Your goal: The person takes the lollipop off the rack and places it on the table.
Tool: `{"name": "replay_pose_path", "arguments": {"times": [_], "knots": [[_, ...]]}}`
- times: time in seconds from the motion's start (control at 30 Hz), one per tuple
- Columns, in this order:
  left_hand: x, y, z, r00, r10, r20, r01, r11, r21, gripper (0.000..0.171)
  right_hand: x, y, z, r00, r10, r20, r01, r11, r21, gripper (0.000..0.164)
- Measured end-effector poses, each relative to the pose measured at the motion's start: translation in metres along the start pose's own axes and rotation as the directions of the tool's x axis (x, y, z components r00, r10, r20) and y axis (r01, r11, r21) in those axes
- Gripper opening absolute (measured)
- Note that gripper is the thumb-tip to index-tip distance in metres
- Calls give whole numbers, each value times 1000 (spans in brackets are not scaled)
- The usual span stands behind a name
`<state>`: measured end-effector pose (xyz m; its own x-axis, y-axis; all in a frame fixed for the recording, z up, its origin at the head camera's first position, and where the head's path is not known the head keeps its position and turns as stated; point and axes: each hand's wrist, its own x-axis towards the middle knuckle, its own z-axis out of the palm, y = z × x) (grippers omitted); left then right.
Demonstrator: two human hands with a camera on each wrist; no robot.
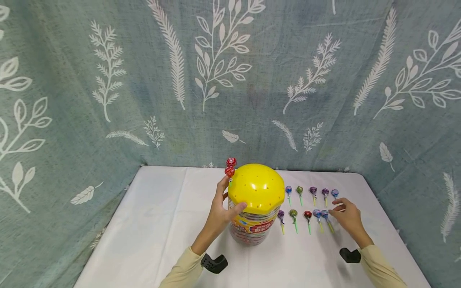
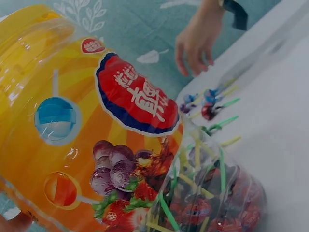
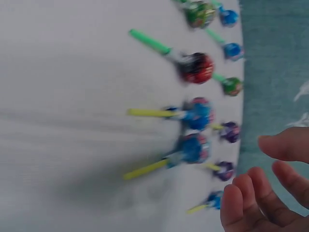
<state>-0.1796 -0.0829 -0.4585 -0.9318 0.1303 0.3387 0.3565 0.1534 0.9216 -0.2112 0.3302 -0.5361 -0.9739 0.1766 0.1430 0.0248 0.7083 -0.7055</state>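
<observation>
A clear plastic lollipop jar (image 1: 253, 228) with a domed yellow lid (image 1: 256, 188) stands on the table. My left hand (image 1: 221, 210) grips it at the upper left, thumb against the lid's edge. Two red lollipops (image 1: 229, 171) stick up by those fingers; whether lid or hand holds them, I cannot tell. Through the clear wall in the left wrist view, several lollipops (image 2: 231, 198) show inside. My right hand (image 1: 347, 218) hovers beside a blue lollipop (image 1: 325, 214), fingers loosely bent and apart, with nothing between them in the right wrist view.
Several wrapped lollipops lie in two rows right of the jar, among them a red one (image 3: 198, 67) and a green one (image 1: 293, 213). A white cloth covers the table (image 1: 158, 224). Behind it hangs a leaf-patterned grey-green curtain (image 1: 216, 132).
</observation>
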Motion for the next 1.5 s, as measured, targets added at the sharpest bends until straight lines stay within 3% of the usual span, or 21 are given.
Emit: {"name": "replay_pose_path", "arguments": {"times": [0.13, 0.27, 0.57, 0.7, 0.8, 1.03, 1.23, 1.5], "knots": [[-1, -1, 0, 1000, 1, 4, -1, 1000, 3, 85, 1, -29, -14, 999, -42, -19, 43, 998, 39, 28], [0, 1, 0, 1000, -11, 4, 11, 1000, 16, 86, 0, -64, -29, 998, -67, 11, 66, 997, 46, 30], [-6, 41, -4, 1000, -12, 8, 12, 1000, 20, 83, -1, -105, -43, 985, -173, 11, 171, 982, 79, 28], [-6, 43, -4, 1000, -22, 4, 21, 1000, 18, 84, -2, -128, -47, 973, -232, 7, 230, 966, 116, 28], [-6, 43, -4, 1000, -21, 6, 21, 1000, 9, 84, -7, -152, -52, 963, -268, 6, 264, 952, 153, 27], [-2, -1, -1, 1000, 13, -12, -13, 1000, 25, 83, -6, -181, -48, 946, -323, 11, 312, 922, 231, 28], [-2, -3, -1, 1000, 29, -8, -29, 999, 24, 82, -5, -202, -44, 923, -385, 17, 362, 881, 304, 28], [-3, 0, -2, 1000, 5, -11, -5, 1000, 24, 82, -6, -234, -38, 903, -429, 40, 379, 835, 399, 29]]}}
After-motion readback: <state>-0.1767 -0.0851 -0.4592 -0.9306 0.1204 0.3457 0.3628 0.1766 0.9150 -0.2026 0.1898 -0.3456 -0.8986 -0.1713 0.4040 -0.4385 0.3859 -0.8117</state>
